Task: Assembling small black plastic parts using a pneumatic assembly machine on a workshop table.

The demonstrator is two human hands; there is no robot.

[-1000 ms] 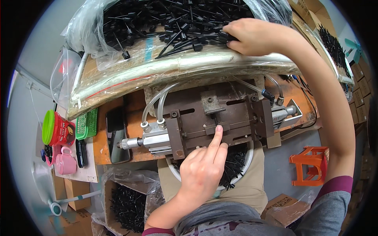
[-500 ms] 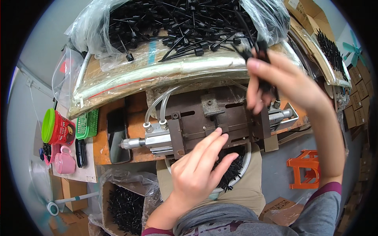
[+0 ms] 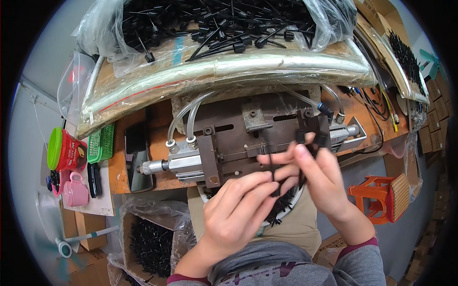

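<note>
My left hand (image 3: 236,209) is in front of the brown metal fixture (image 3: 243,138), its fingertips pinched on a thin black stemmed plastic part (image 3: 270,157) that stands upright and is partly blurred. Close beside it on the right, my right hand (image 3: 319,178) is closed on black stemmed plastic parts (image 3: 322,139); blur hides how many. Its outstretched fingers reach to the part at my left fingertips. Below both hands a round white-rimmed container (image 3: 300,193) with black pieces rests on my lap, mostly hidden.
A heap of black stemmed parts (image 3: 214,35) lies on a plastic-wrapped tray (image 3: 157,78) beyond the fixture. Air cylinders (image 3: 183,164) with clear hoses flank the fixture. At left stand a red tub (image 3: 71,150), a pink cup (image 3: 75,190) and a bag-lined box (image 3: 179,238). An orange stool (image 3: 377,200) is right.
My right hand has come down from the tray's right edge to beside my left hand, carrying black parts. My left fingers, extended before, are now pinched on a stemmed part.
</note>
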